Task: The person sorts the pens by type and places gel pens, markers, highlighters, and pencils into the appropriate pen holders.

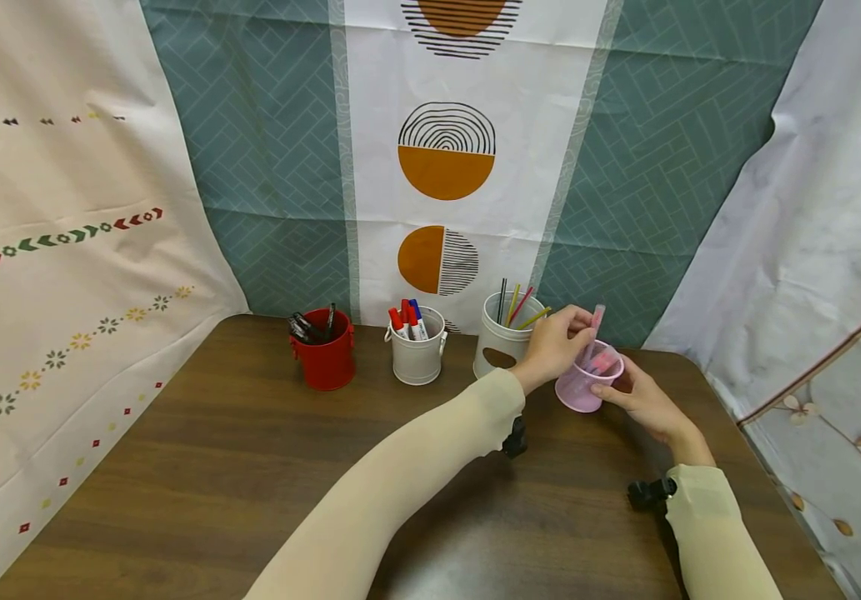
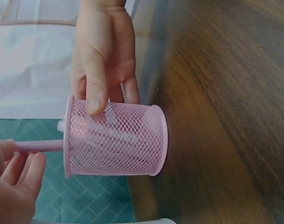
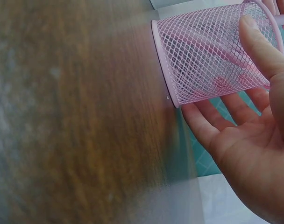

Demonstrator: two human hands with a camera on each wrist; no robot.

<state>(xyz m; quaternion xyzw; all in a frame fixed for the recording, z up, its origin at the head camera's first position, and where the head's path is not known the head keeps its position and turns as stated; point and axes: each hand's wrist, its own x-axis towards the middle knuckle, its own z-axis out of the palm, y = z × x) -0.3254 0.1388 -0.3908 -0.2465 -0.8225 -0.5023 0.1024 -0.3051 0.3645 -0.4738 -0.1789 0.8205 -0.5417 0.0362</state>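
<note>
A pink mesh pen cup [image 1: 574, 392] stands upright at the table's back right, with other pink-tipped pens [image 1: 603, 361] inside. My left hand [image 1: 554, 343] pinches a pink pen [image 1: 597, 317] at the cup's mouth. In the left wrist view, that pen [image 2: 46, 145] has its lower part inside the mesh, while the left hand's fingers [image 2: 34, 179] hold the part above the rim. From the right side, my right hand [image 1: 646, 402] grips the cup. Its thumb [image 3: 259, 44] lies on the mesh near the rim, with the other fingers around the far side.
Left of the pink cup stands a white bucket [image 1: 487, 343] with several thin coloured sticks. Farther left are a smaller white bucket [image 1: 417, 362] of red and blue markers and a red bucket [image 1: 325, 367] of black pens. Patterned cloth [image 1: 272, 167] hangs behind the wooden table [image 1: 250, 475].
</note>
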